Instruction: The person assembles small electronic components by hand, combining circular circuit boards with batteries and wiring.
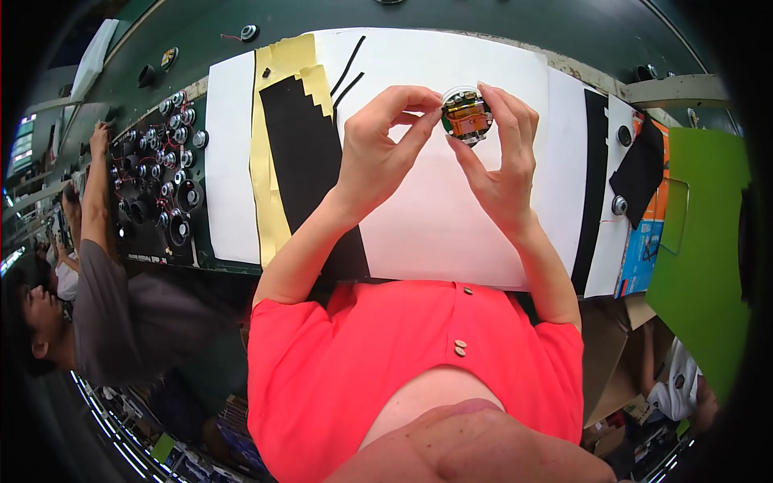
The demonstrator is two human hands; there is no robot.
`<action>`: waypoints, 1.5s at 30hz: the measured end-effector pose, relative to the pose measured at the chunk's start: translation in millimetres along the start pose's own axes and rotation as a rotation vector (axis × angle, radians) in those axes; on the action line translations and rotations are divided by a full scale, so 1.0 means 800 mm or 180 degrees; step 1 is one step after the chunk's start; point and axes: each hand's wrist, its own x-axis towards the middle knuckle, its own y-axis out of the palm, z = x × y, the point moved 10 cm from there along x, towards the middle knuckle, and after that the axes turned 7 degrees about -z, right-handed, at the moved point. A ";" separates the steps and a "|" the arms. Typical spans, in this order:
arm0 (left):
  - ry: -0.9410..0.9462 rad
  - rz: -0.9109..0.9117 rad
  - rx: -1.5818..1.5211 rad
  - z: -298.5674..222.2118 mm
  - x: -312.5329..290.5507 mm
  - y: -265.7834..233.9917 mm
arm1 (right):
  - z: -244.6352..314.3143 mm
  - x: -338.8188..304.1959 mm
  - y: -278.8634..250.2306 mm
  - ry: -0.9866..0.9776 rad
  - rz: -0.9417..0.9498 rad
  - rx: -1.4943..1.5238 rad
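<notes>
We work at a dark green bench point(322, 14) covered mid-span by smooth white sheets point(451, 233); the room behind is crowded. A co-worker point(121, 322) in grey reaches in at left, beside massed silver-rimmed speakers point(200, 139) and round black cups point(179, 229). Flat black sheet point(298, 161), stepped along one edge, lies beside yellow paper point(274, 229); our left forearm point(310, 241) crosses the black. Bright green panel point(704, 225) at far right. Round module point(469, 121), clear-rimmed, amber-faced, sits between both hands above the white. Left hand point(382, 145) pinches its left rim; right hand point(507, 157) clasps the opposite edge, thumb below, fingers above.
</notes>
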 end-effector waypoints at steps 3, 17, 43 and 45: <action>0.0262 -0.0053 0.0186 -0.003 -0.003 -0.007 | 0.006 0.001 0.002 -0.0067 -0.0011 -0.0077; 0.0362 -0.0022 0.1195 -0.006 -0.005 0.007 | 0.000 -0.014 0.008 -0.0095 -0.0105 -0.0232; 0.0051 0.0463 0.3032 0.024 -0.035 0.048 | -0.030 -0.023 0.019 0.0139 -0.0060 -0.0487; 0.0031 0.0418 0.2724 0.021 -0.032 0.038 | -0.034 -0.020 0.016 0.0216 -0.0082 -0.0444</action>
